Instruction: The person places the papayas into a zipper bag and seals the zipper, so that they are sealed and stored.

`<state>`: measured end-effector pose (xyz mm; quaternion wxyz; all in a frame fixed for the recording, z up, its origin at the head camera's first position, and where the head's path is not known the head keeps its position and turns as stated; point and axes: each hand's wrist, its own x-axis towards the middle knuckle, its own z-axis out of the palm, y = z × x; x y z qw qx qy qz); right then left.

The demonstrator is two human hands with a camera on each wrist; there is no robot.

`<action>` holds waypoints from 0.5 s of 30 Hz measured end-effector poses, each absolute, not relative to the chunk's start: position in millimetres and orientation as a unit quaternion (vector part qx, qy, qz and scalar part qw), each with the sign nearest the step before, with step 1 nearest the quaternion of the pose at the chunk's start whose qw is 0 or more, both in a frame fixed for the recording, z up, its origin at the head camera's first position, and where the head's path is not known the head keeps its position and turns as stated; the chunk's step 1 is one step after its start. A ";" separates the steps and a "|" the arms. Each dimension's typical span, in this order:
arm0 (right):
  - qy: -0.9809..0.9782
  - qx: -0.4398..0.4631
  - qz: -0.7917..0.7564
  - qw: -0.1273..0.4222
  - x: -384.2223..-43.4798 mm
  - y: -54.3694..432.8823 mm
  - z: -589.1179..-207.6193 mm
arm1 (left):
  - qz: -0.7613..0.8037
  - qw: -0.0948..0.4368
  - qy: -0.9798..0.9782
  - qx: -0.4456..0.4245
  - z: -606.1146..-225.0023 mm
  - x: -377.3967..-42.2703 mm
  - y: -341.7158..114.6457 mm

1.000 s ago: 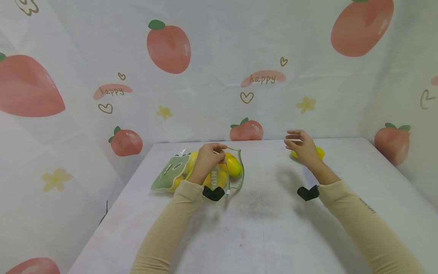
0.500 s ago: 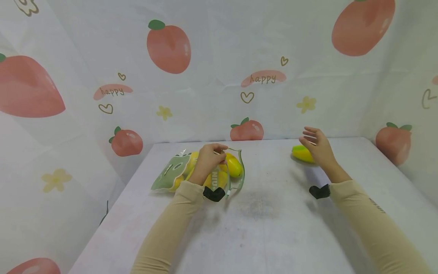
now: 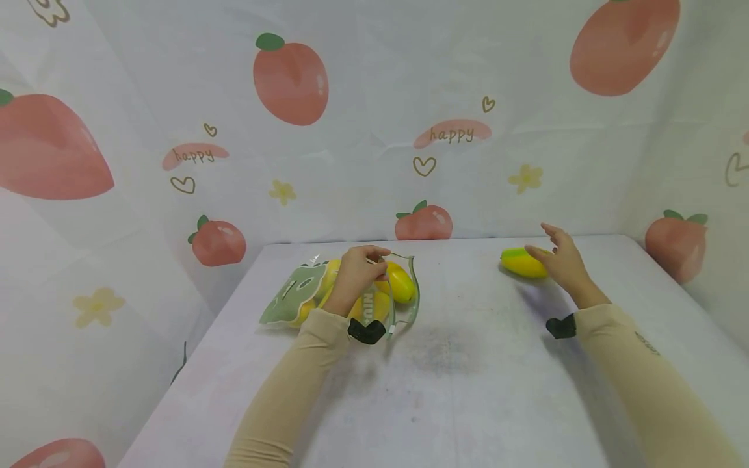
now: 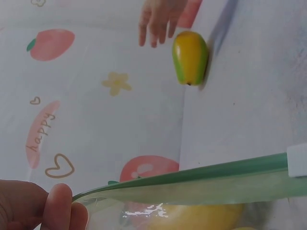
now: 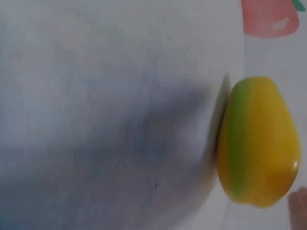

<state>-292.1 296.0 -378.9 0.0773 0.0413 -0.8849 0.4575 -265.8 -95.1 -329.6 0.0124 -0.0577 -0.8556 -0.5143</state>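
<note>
My left hand (image 3: 358, 273) pinches the opening edge of a clear slider zip bag (image 3: 287, 299) with a green printed face. Several yellow fruits show inside the bag, one yellow fruit (image 3: 399, 283) close to its open mouth. In the left wrist view, finger and thumb hold the end of the green zip strip (image 4: 216, 168), and a white slider (image 4: 298, 160) sits farther along it. A yellow and green papaya (image 3: 523, 264) lies on the table at the back right. Beside it, my right hand (image 3: 564, 265) hovers with fingers spread and nothing held; its fingertips (image 5: 299, 206) edge into the right wrist view.
The white table (image 3: 433, 403) reaches back to a fruit-printed cloth backdrop (image 3: 363, 156), which also hangs along both sides. A thin dark cord (image 3: 180, 364) shows by the table's left edge.
My right hand has moved right across the papaya to its right side, so more of the fruit shows, and its fingers have spread. The left hand and bag have stayed put.
</note>
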 end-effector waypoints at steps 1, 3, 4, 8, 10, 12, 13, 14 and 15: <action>-0.894 0.040 0.443 0.058 -293.3 298.5 -380.0 | -0.514 0.013 -0.856 -0.058 -329.4 -265.7 -95.0; -0.912 0.038 0.408 0.020 -296.2 302.5 -382.6 | -0.513 0.013 -0.857 -0.056 -329.0 -265.3 -94.9; -0.920 0.038 0.391 0.002 -297.5 304.2 -383.9 | -0.513 0.013 -0.857 -0.054 -329.0 -265.3 -94.9; -0.936 0.035 0.348 -0.037 -301.9 307.2 -390.6 | -0.511 0.012 -0.858 -0.053 -329.3 -265.3 -94.6; -0.939 0.034 0.340 -0.043 -302.7 308.3 -393.8 | -0.510 0.012 -0.858 -0.055 -329.7 -265.4 -94.5; -0.940 0.032 0.338 -0.046 -302.6 308.9 -396.1 | -0.510 0.012 -0.858 -0.057 -330.2 -265.7 -94.3; -0.940 0.032 0.337 -0.047 -302.7 309.6 -397.2 | -0.510 0.012 -0.858 -0.057 -330.1 -265.6 -94.2; -0.939 0.032 0.338 -0.046 -302.5 310.0 -397.8 | -0.511 0.012 -0.858 -0.057 -330.3 -265.8 -94.1; -0.939 0.031 0.340 -0.047 -302.5 310.7 -398.4 | -0.512 0.012 -0.857 -0.056 -330.2 -265.7 -94.1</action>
